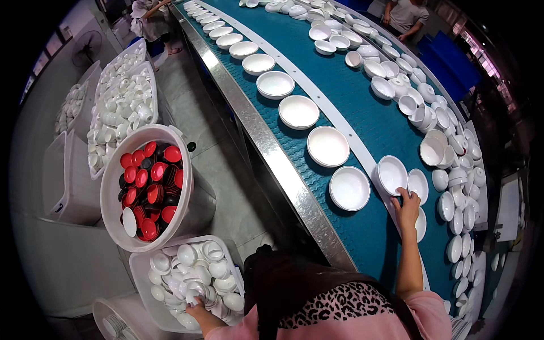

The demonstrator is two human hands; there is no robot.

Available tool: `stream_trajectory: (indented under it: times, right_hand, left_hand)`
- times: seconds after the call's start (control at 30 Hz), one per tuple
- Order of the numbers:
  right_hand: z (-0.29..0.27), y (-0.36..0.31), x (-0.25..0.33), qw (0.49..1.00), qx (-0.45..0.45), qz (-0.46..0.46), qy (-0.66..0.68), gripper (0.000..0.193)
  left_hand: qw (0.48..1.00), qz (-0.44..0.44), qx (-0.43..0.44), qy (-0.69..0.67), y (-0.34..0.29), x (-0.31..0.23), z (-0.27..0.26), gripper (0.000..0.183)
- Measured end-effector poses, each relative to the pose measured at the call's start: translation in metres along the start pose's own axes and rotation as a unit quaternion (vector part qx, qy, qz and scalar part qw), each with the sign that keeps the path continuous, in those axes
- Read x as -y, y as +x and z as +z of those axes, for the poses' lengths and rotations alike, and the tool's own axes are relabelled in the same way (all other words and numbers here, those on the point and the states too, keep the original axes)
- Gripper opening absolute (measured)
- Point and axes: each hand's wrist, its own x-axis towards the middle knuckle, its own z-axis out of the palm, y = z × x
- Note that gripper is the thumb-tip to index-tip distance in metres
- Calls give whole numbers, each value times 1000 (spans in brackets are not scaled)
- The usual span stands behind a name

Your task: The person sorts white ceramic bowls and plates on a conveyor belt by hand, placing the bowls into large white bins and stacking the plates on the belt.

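On the blue conveyor belt (362,119), at about four o'clock from the picture's centre, a white bowl (392,174) stands tipped on its edge, and the right hand (406,205) pinches its lower rim with closed fingers. At its nine o'clock, a row of white dishes (328,146) runs along the belt toward twelve. At seven o'clock, the left hand (195,307) reaches into a white crate (141,266) of white cups (195,272), fingers curled about one. Above the crate, at nine o'clock, a round tub (110,192) holds red and black lids (150,187).
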Motion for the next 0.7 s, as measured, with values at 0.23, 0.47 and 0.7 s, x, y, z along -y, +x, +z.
stream_trajectory:
  times: [0.23,0.47,0.7]
  right_hand:
    - [-18,-137,30,998,-36,-10,53,58]
    - [-36,-214,14,993,-56,-39,92,46]
    - [-39,-247,-18,955,-11,-162,249,35]
  left_hand:
    - [824,214,358,384,-107,116,139,37]
    - [321,261,819,398,-392,320,87,28]
    - [-219,399,829,323,-447,388,-21,27]
